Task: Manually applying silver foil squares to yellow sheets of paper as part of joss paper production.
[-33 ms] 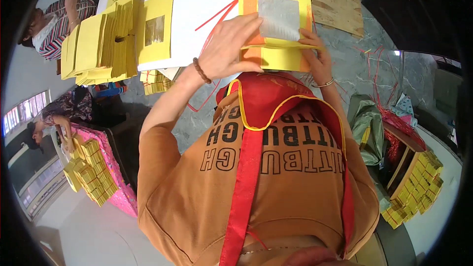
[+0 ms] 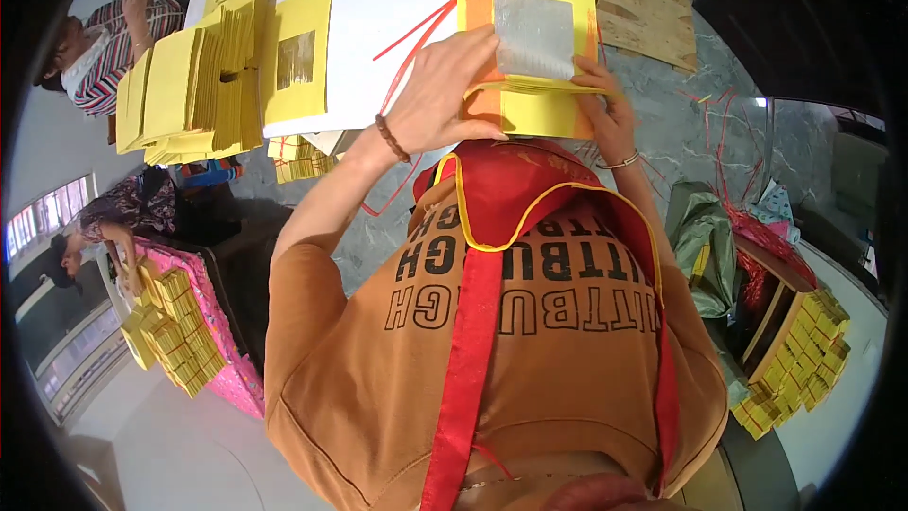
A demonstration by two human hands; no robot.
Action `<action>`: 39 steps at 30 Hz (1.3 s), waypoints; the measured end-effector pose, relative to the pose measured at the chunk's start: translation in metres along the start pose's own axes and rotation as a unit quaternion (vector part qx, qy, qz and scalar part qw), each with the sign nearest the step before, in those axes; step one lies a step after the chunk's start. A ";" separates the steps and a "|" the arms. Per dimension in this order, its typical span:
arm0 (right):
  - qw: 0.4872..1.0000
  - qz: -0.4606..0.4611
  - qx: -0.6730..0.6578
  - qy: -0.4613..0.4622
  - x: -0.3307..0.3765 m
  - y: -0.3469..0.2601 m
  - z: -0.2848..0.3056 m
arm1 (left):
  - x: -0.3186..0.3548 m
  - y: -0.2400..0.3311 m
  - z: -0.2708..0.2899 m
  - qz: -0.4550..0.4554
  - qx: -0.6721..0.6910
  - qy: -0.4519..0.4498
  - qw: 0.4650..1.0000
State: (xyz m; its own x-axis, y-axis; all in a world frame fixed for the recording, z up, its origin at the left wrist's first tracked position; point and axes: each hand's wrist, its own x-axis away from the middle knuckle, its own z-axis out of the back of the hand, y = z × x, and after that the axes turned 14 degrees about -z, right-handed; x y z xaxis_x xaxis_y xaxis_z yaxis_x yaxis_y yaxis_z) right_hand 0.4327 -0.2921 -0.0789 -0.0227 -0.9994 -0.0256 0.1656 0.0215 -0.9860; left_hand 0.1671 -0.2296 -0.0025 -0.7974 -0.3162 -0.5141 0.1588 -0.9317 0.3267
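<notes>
Nearest the camera hung the person's brown cotton shirt, crossed by a glossy red apron (image 2: pixel 473 341) with thin yellow piping along its curved bib. Just beyond it, the left hand (image 2: pixel 445 95) lay flat and spread, palm down, on the near left part of a stack of yellow paper sheets (image 2: pixel 530 109), fingers pressing the top sheet rather than closing on it; a brown beaded bracelet (image 2: pixel 389 137) circled that wrist. The right hand (image 2: pixel 605 114) pinched the stack's right edge, fingers curled over the top and thumb hidden beneath, a thin metal bangle on the wrist. The stack rested on the near edge of the white table (image 2: pixel 378 28), its top sheet matte yellow with an orange brushed border and a square of dull silver foil (image 2: pixel 534 33) in the middle. Thin red plastic strings (image 2: pixel 416 38) trailed across the white surface to the left. Farther left sat fanned piles of yellow sheets (image 2: pixel 189 85), one sheet bearing a gold foil square. Beyond the stack lay a rough plywood board (image 2: pixel 643 9) on the grey marbled floor.
</notes>
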 end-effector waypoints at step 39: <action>0.988 -0.020 0.141 0.059 0.000 -0.072 0.004 | -0.010 0.014 0.001 0.318 0.236 0.068 0.916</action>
State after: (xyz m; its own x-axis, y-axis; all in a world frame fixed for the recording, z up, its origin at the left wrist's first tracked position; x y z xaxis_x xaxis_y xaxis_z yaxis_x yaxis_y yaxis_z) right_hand 0.4243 -0.2936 -0.0075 -0.1476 -0.9888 -0.0231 0.4291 -0.0429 -0.9023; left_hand 0.1767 -0.2398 0.0083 -0.5470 -0.8165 -0.1847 0.2709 -0.3814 0.8838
